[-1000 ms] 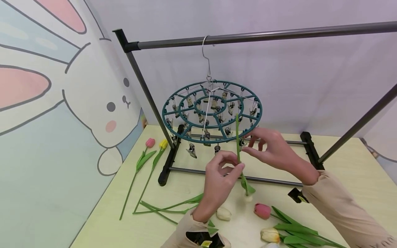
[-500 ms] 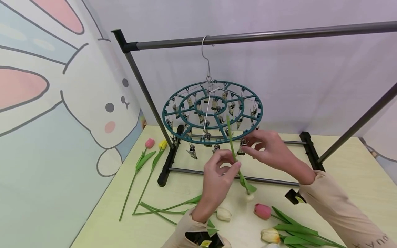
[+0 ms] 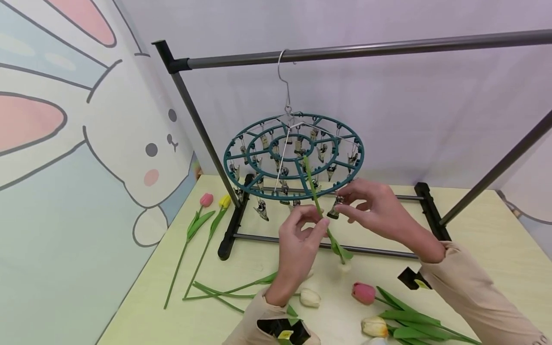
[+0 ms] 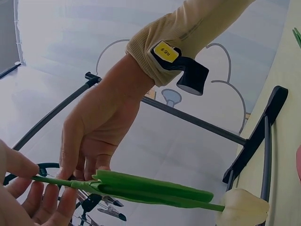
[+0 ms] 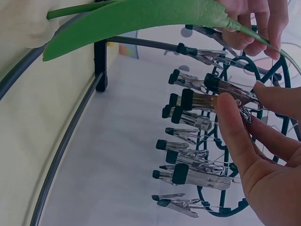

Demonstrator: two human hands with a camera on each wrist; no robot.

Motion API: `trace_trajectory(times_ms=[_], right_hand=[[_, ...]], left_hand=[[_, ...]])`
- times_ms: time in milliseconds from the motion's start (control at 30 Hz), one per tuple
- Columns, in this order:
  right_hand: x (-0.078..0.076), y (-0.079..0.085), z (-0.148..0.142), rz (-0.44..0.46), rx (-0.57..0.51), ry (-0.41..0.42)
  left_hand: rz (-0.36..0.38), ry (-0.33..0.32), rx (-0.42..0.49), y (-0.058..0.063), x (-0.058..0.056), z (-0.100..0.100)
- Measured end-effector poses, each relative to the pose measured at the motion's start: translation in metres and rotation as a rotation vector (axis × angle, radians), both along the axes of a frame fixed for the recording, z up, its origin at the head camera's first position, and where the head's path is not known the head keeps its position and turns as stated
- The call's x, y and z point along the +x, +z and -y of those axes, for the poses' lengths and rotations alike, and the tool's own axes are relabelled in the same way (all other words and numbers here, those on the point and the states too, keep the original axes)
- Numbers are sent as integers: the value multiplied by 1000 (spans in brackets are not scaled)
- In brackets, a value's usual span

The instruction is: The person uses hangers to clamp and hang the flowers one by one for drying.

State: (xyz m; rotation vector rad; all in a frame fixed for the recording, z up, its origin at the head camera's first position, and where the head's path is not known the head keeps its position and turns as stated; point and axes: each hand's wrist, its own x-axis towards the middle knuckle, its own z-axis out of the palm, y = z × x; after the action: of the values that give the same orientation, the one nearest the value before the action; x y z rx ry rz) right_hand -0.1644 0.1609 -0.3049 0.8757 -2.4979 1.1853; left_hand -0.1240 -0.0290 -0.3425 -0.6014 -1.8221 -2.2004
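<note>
My left hand [image 3: 302,242] pinches the stem of a white tulip [image 4: 242,207], blossom down. The stem's cut end leans up and left, overlapping the hanger's ring in the head view. My right hand [image 3: 375,206] holds a metal clip [image 3: 334,210] with dark green tips, at the front right of a round green clip hanger [image 3: 363,154]. In the right wrist view, thumb and fingers grip that clip [image 5: 233,89] at its handle end. The tulip's green leaf [image 5: 141,28] crosses above, apart from the clip.
The hanger hooks over a dark metal rack's top bar [image 3: 366,51]; more clips dangle from its rings. A pink tulip [image 3: 206,200] and a yellow tulip [image 3: 224,201] lie at left. Nearer lie a white tulip [image 3: 310,298], a pink tulip [image 3: 363,293] and a cream-yellow tulip [image 3: 374,327].
My left hand has shifted slightly left, and the stem now leans further left. My right hand has taken hold of the clip and tilted it. The hanger has turned a little.
</note>
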Motion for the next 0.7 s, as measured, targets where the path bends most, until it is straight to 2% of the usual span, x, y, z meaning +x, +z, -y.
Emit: trace_trajectory(times_ms=[400,700], right_hand=[[6,5,1,131,7,-38],[7,3,-2,108,-9,-48]], left_hand=[[-3,18,34,-3,-4,1],[-19,44,36,-3,-7,2]])
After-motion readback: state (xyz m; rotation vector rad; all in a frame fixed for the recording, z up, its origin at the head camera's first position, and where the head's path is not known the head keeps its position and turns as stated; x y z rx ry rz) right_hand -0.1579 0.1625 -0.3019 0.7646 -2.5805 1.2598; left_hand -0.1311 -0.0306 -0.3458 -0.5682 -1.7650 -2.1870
